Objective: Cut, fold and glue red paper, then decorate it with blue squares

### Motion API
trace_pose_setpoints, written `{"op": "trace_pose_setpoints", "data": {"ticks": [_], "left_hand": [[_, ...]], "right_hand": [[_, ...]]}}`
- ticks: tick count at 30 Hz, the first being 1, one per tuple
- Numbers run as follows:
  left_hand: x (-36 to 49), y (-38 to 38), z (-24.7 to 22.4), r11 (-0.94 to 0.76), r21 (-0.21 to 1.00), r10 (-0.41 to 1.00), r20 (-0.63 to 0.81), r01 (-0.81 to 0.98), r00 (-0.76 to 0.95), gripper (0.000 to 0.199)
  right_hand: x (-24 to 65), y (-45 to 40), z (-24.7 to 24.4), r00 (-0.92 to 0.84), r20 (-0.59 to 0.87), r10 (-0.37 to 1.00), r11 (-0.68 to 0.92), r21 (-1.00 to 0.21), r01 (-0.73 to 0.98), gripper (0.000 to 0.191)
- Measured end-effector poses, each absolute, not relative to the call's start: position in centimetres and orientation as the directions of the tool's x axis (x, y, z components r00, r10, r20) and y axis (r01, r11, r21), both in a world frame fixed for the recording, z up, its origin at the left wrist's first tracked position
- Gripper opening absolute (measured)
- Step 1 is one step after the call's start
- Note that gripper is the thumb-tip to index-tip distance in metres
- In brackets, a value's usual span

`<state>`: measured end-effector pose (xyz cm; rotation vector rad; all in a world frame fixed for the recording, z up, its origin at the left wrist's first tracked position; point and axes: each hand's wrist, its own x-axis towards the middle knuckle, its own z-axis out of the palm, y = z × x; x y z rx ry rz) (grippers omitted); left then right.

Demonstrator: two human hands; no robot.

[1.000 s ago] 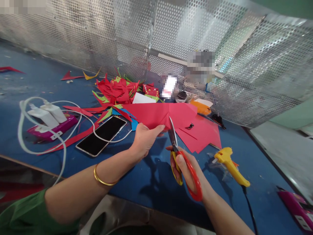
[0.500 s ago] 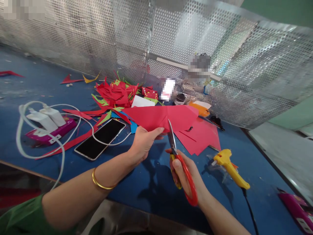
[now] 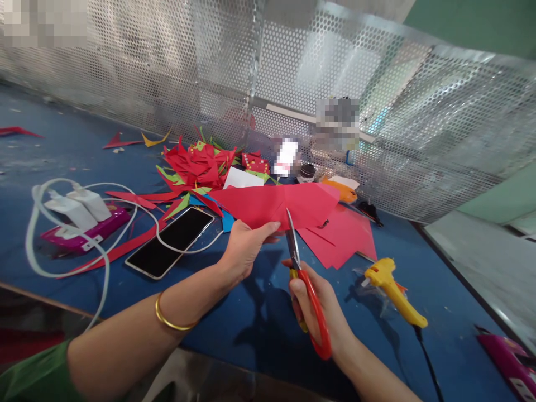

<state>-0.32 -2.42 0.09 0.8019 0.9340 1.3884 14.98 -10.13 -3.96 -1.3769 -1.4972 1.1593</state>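
A piece of red paper point(image 3: 255, 204) is pinched at its near edge by my left hand point(image 3: 245, 245), thumb on top. My right hand point(image 3: 324, 304) is wrapped round the red and yellow handles of a pair of scissors point(image 3: 293, 245). Their blades point away from me, and the tips lie at the paper's near edge, just right of my left thumb. More red paper point(image 3: 345, 234) rests on the table beyond my right hand. Some of my left fingers are hidden under the held paper.
A black-screened phone point(image 3: 170, 243), a white cable and a purple power strip point(image 3: 86, 231) with white plugs lie on the left. A heap of red and green paper scraps point(image 3: 201, 164) sits behind. To the right is a yellow glue gun point(image 3: 396, 293). Perforated metal panels point(image 3: 221, 61) stand at the back.
The scissors' handles have drawn closer together and shifted slightly left and down. My left hand keeps its pinch on the red paper.
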Motion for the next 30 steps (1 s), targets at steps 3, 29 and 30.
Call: {"op": "trace_pose_setpoints", "data": {"ticks": [3,29,30], "left_hand": [[-0.3,-2.5,0.1,0.033,0.903,0.998,-0.054,-0.427,-0.038,0.023],[-1.2,-3.1,1.0,0.198,0.978,0.892,-0.149,-0.071,0.426,0.068],[-1.4,-3.4,1.3,0.142,0.99,0.864,-0.121,-0.005,0.489,0.066]], "right_hand": [[14.8,-10.2,-3.8,-0.103,-0.033,0.994,-0.002,-0.959,0.283,0.061],[17.1,-8.5,-1.2,0.019,0.191,0.981,0.132,-0.744,0.655,0.053],[17.5,-8.3,-0.7,0.007,0.211,0.977,0.145,-0.694,0.705,0.052]]}}
